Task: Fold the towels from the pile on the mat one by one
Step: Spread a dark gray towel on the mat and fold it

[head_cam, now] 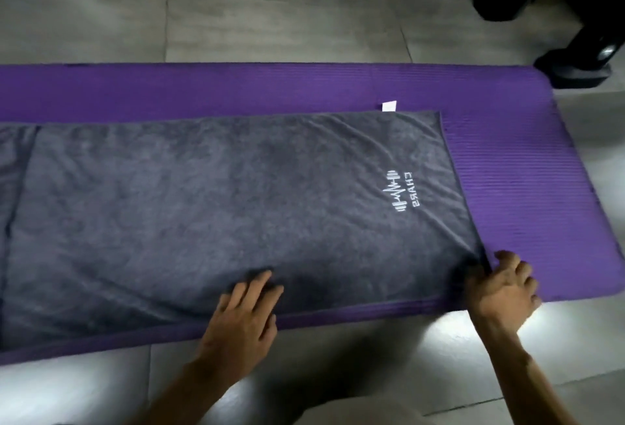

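The room is dim; a lamp near my head throws bright glare on the floor tiles (436,333) by my wrists; my fingers (260,284) are motion-blurred; the mat (527,167) edges bow from the wide lens.

Indoor exercise or home workout area: grey tiled floor (270,12), purple exercise mat (236,90), gym-logo towel (203,208); dark equipment base (575,69) at 2 o'clock.

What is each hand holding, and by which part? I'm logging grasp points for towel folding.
The right hand grips the grey towel by its near right corner. The left hand only presses flat on its near edge.
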`<state>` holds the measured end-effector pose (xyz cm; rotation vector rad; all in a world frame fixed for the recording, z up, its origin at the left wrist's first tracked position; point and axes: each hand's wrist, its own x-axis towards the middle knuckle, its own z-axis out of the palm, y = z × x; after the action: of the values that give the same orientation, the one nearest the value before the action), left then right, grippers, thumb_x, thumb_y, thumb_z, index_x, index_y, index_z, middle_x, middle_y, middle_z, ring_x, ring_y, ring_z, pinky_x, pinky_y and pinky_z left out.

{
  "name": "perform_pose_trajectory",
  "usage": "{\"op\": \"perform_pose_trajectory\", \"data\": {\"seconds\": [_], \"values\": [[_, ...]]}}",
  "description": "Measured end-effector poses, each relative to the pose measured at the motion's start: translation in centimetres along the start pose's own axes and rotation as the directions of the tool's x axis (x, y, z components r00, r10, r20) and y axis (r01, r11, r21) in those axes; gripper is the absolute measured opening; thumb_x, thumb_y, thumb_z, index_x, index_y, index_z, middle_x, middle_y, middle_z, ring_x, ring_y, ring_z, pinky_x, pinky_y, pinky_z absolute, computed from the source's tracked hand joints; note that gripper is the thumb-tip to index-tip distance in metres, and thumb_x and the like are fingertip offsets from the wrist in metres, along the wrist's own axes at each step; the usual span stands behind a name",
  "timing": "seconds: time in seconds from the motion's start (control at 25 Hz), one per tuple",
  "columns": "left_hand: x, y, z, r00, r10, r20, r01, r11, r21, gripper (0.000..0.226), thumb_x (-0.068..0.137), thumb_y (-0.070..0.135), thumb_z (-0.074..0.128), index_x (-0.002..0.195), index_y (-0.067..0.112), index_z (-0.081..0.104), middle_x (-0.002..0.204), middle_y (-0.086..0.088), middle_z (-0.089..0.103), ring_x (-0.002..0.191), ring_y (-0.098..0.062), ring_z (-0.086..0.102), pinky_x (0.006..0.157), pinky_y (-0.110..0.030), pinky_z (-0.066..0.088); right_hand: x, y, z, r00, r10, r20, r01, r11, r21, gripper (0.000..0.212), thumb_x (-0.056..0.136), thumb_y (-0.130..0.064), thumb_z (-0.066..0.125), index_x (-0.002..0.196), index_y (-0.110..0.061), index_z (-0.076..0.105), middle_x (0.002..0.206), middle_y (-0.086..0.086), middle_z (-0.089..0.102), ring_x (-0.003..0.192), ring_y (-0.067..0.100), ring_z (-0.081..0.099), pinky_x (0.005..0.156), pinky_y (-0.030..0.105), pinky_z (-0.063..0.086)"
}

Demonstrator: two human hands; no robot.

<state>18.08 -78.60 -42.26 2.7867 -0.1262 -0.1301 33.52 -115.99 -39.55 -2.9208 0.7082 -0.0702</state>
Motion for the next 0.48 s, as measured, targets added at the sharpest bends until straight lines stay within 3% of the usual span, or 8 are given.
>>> {"op": "perform_pose_trajectory", "data": {"seconds": [0.08, 0.16, 0.2, 0.28, 0.36, 0.48], "values": [[-2.0, 0.3, 0.2, 0.997, 0.073, 0.037, -0.072, 0.996, -0.044, 0.04, 0.087, 0.041, 0.051, 0.12, 0.023, 0.066, 0.138, -0.004, 0.055, 0.123, -0.025, 0.051, 0.098, -0.044, 0.045, -2.7, -3.2, 1.1, 0.96, -0.279, 0.004, 0.279, 0.96, -0.031, 0.042, 0.079, -0.028, 0.057, 0.113, -0.004, 0.052, 0.112, 0.027, 0.051, 0.1, 0.046, 0.048, 0.083, 0.056, 0.037], [-3.4, -0.1, -0.4, 0.989, 0.144, 0.022, -0.14, 0.981, -0.132, 0.03, 0.088, 0.039, 0.054, 0.113, 0.027, 0.066, 0.131, 0.002, 0.057, 0.117, -0.017, 0.053, 0.097, -0.036, 0.046, -6.8, -8.5, 2.4, 0.843, -0.532, 0.078, 0.532, 0.846, 0.03, 0.042, 0.078, -0.03, 0.053, 0.113, -0.009, 0.056, 0.116, 0.022, 0.054, 0.1, 0.043, 0.049, 0.085, 0.057, 0.039], [-3.6, -0.9, -0.9, 0.997, 0.074, -0.021, -0.077, 0.982, -0.17, 0.028, 0.088, 0.037, 0.055, 0.113, 0.027, 0.064, 0.129, 0.003, 0.057, 0.111, -0.016, 0.054, 0.094, -0.033, 0.047, -9.1, -11.5, 2.8, 0.762, -0.638, 0.115, 0.631, 0.77, 0.09, 0.041, 0.079, -0.032, 0.048, 0.114, -0.013, 0.058, 0.119, 0.017, 0.056, 0.102, 0.041, 0.051, 0.086, 0.056, 0.041], [-3.4, -3.5, -1.8, 0.975, -0.212, -0.071, 0.193, 0.958, -0.211, 0.038, 0.092, 0.036, 0.05, 0.127, 0.024, 0.057, 0.139, -0.001, 0.051, 0.12, -0.021, 0.051, 0.101, -0.037, 0.043, -13.1, -17.1, 3.5, 0.558, -0.817, 0.144, 0.796, 0.576, 0.185, 0.04, 0.081, -0.033, 0.044, 0.113, -0.018, 0.062, 0.124, 0.009, 0.058, 0.103, 0.035, 0.055, 0.088, 0.051, 0.045], [-5.0, -6.6, -2.5, 0.904, -0.425, -0.034, 0.42, 0.902, -0.102, 0.051, 0.094, 0.041, 0.043, 0.142, 0.022, 0.046, 0.152, -0.009, 0.038, 0.137, -0.028, 0.037, 0.11, -0.044, 0.034, -17.0, -22.9, 4.4, 0.313, -0.939, 0.14, 0.915, 0.338, 0.223, 0.035, 0.078, -0.028, 0.056, 0.111, -0.019, 0.064, 0.127, 0.005, 0.057, 0.105, 0.031, 0.058, 0.086, 0.047, 0.047], [-9.1, -8.4, -2.4, 0.93, -0.365, -0.038, 0.352, 0.917, -0.185, 0.046, 0.098, 0.042, 0.044, 0.14, 0.022, 0.051, 0.154, -0.005, 0.037, 0.14, -0.022, 0.037, 0.11, -0.042, 0.035, -21.9, -31.3, 5.5, 0.018, -0.988, 0.151, 0.958, 0.06, 0.28, 0.046, 0.069, -0.02, 0.073, 0.114, -0.017, 0.064, 0.132, 0.006, 0.056, 0.112, 0.031, 0.057, 0.086, 0.046, 0.048]]}}
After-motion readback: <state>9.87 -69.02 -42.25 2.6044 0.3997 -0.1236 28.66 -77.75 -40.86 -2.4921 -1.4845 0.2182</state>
